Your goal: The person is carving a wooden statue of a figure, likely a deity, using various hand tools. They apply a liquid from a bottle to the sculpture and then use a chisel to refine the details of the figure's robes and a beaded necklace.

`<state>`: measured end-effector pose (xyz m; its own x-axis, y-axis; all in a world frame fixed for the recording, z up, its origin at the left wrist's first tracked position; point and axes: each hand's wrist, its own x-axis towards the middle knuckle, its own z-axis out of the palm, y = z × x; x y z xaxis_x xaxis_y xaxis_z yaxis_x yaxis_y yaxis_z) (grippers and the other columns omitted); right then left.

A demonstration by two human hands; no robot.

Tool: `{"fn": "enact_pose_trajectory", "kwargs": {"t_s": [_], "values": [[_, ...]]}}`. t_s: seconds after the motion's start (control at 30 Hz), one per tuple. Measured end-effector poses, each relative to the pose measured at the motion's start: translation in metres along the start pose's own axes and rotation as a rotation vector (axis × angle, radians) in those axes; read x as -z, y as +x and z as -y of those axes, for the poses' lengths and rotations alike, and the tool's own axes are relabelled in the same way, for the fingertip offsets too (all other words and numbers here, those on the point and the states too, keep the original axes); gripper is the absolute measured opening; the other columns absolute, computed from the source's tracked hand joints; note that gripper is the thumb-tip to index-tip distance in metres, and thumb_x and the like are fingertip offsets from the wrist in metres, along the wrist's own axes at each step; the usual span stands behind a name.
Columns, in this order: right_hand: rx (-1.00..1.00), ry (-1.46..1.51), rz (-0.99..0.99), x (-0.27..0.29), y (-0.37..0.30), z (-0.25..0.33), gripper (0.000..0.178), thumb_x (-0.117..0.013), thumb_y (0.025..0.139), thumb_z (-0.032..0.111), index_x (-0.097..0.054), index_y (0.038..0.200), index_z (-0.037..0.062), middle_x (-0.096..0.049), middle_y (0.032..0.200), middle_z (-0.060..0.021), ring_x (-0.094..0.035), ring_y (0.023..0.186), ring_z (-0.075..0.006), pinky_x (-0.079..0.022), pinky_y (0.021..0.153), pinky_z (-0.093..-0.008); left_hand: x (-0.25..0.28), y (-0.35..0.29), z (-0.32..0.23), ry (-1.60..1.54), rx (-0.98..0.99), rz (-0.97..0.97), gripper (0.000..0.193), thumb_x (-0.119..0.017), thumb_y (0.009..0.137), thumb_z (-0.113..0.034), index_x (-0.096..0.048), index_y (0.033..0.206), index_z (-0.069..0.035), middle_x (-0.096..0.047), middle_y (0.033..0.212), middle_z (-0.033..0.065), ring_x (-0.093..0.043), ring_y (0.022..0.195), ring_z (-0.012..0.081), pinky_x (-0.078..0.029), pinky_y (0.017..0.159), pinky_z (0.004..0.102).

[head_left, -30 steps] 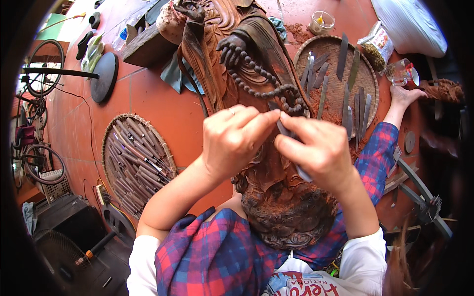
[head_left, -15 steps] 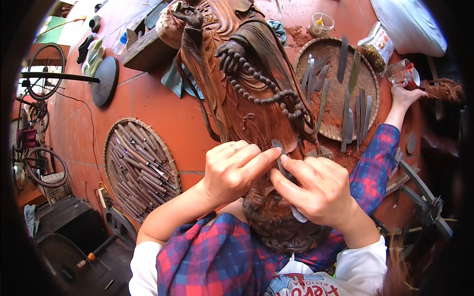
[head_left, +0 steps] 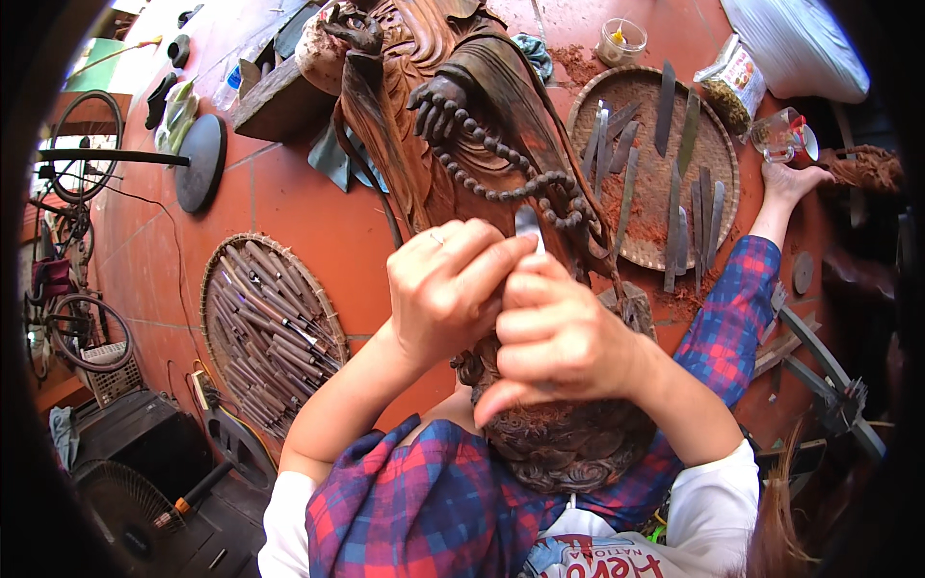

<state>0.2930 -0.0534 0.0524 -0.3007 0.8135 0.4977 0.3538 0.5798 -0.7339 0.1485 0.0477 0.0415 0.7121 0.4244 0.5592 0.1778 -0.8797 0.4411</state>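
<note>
A flat metal blade [head_left: 527, 223] is gripped in both hands, its tip left showing beyond the fingertips. The left hand [head_left: 448, 284] is curled, with the blade pinched near its index fingertip; the left thumb is hidden. The right hand [head_left: 564, 332] is closed around the blade, whose rear part is covered by the fingers. The hands are pressed together over the dark carved statue [head_left: 462, 212], which is held between plaid-clad legs [head_left: 405, 491], its rough carved base [head_left: 568, 443] turned toward the body. Whether the wood is touched by the tip cannot be told. Just above the blade, a string of carved beads [head_left: 482, 188] is draped from the statue's hand. On the tiled floor [head_left: 154, 279], slim handled tools [head_left: 275, 332] are heaped in a woven basket [head_left: 339, 323] at left; at right, loose flat blades [head_left: 673, 222] are laid in a round woven tray [head_left: 727, 193].
</note>
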Motion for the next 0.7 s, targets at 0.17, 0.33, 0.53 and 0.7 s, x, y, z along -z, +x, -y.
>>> {"fn": "enact_pose_trajectory", "kwargs": {"t_s": [0.17, 0.33, 0.53, 0.7], "values": [[-0.114, 0.043, 0.072, -0.008, -0.014, 0.016, 0.042, -0.077, 0.081, 0.041, -0.057, 0.061, 0.0098, -0.05, 0.066, -0.0015, -0.052, 0.075, -0.0226, -0.042, 0.085, -0.0427, -0.003, -0.026, -0.012, -0.023, 0.045, 0.053, 0.027, -0.075, 0.068, -0.013, -0.076, 0.094, -0.007, -0.052, 0.064, 0.0012, -0.055, 0.055, 0.0186, -0.044, 0.05, 0.0322], [-0.061, -0.031, -0.047, 0.001, 0.015, 0.007, 0.041, -0.077, 0.082, 0.036, -0.055, 0.06, 0.0101, -0.051, 0.066, -0.0022, -0.052, 0.075, -0.0226, -0.041, 0.083, -0.042, 0.003, 0.003, -0.005, 0.006, 0.075, -0.026, 0.02, -0.076, 0.071, -0.016, -0.075, 0.089, -0.006, -0.053, 0.065, 0.0037, -0.057, 0.056, 0.0208, -0.044, 0.05, 0.033], [-0.159, 0.05, -0.011, -0.004, -0.004, 0.024, 0.04, -0.078, 0.084, 0.038, -0.055, 0.064, 0.0103, -0.049, 0.067, -0.0025, -0.051, 0.074, -0.0238, -0.041, 0.086, -0.0452, 0.003, -0.014, -0.022, -0.042, 0.124, 0.056, 0.017, -0.077, 0.074, -0.013, -0.075, 0.09, -0.007, -0.052, 0.064, 0.0028, -0.057, 0.056, 0.0205, -0.045, 0.05, 0.0336], [-0.116, -0.004, -0.127, -0.002, 0.01, 0.008, 0.041, -0.078, 0.083, 0.035, -0.052, 0.063, 0.0105, -0.046, 0.066, -0.0026, -0.05, 0.071, -0.0246, -0.041, 0.08, -0.0422, 0.003, 0.007, -0.004, 0.019, 0.057, 0.006, 0.017, -0.076, 0.076, -0.015, -0.074, 0.091, -0.007, -0.053, 0.066, 0.0035, -0.057, 0.058, 0.0209, -0.046, 0.051, 0.0339]]}}
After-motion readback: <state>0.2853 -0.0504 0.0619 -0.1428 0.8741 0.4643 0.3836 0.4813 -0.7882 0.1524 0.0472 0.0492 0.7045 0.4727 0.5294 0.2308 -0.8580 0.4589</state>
